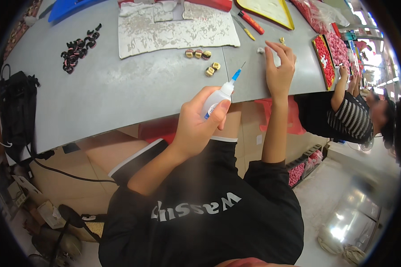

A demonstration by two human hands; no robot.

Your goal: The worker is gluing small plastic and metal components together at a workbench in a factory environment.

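Note:
My left hand [199,116] is closed round a small white squeeze bottle [214,99] with a blue needle tip [237,74], which points up and to the right over the table's near edge. My right hand [280,66] is over the tabletop to the right, its fingers stretched out and apart, with nothing visible in them. Just past its fingertips lies a small yellowish piece [282,40], and a small whitish bit [260,50] is beside its index finger. Several small cream-and-dark pieces [198,54] lie in a row, with two cream pieces [212,69] nearer the bottle.
A stained white sheet [178,38] covers the table's far middle. Beside it lie a yellow cutter knife [245,29], a red tube [251,22] and a yellow-rimmed tray [291,20]. Black curved pieces [78,50] are heaped left; a black bag [18,102] hangs there. A co-worker [349,115] is at right.

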